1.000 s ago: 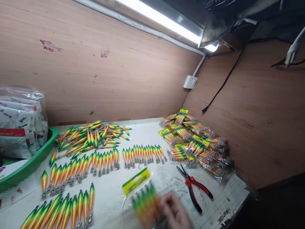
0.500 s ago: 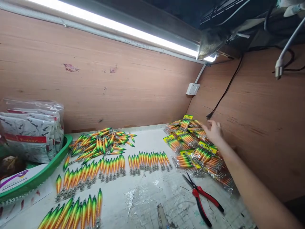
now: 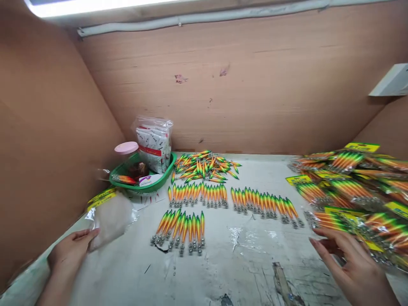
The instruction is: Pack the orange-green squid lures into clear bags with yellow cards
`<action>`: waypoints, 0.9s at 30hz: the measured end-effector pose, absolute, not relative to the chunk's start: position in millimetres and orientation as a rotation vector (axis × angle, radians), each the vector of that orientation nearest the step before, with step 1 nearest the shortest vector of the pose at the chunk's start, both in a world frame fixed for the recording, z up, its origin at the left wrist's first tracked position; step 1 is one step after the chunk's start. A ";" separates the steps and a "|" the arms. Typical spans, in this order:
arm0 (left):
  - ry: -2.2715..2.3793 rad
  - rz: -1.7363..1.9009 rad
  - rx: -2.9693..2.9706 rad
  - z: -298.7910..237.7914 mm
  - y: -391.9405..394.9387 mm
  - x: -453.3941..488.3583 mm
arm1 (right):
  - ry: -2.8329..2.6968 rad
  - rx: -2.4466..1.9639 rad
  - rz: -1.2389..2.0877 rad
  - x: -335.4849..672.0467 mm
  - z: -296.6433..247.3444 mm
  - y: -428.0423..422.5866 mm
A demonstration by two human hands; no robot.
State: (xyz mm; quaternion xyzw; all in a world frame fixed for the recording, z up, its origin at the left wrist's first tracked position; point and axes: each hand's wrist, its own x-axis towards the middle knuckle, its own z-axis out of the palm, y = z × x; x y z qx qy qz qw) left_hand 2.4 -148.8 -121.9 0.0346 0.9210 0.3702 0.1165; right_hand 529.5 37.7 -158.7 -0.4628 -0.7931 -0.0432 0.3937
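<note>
Head view: two hands show. The left hand [image 3: 68, 251] is clamped on one bag [image 3: 110, 219], clear with a yellow header, by the table's left edge. The right hand [image 3: 355, 265] has its thumb and forefinger apart near the right edge, beside the packs [image 3: 353, 191]; whether it touches them I cannot tell. They overlap too much to count, though over half a dozen yellow headers show.

Lures, green to orange, lie in four lots: a tangled pile [image 3: 205, 165] at the back edge, too jumbled to count; two rows in mid-table, left row [image 3: 197, 193] and right row [image 3: 266, 204], each roughly twenty; and a front group [image 3: 181, 231] of about ten, left of centre.

At the back left corner sits one green basket [image 3: 151, 189], holding one bag of packets [image 3: 154, 142] and one card [image 3: 149, 180]. One pink lid [image 3: 126, 148] shows at its back.

The table [image 3: 127, 284] is white, scuffed and dark-marked toward its near edge. Brown panels [image 3: 197, 110] wall three sides; above run one lamp [image 3: 95, 5] and one pipe [image 3: 223, 16].
</note>
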 end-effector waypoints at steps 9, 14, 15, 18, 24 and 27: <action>2.376 1.860 -0.065 -117.0 -141.2 46.7 | -2.241 -0.796 0.348 451.0 -169.4 -7.1; 1.290 2.032 0.318 -142.8 -117.7 158.9 | -1.885 -0.770 1.647 385.1 -160.3 -36.4; 1.213 1.951 0.363 -148.6 -114.9 179.0 | -1.669 -0.771 1.894 373.3 -157.6 -37.5; 1.093 1.779 0.475 -156.3 -108.4 214.6 | -1.285 -0.721 2.110 348.3 -148.0 -31.0; 1.092 1.539 0.442 -131.0 -74.8 183.7 | -1.892 -0.629 1.658 338.2 -141.5 -1.8; 1.100 1.711 0.224 -127.7 -53.1 157.5 | -2.082 -0.723 1.353 339.0 -156.6 8.4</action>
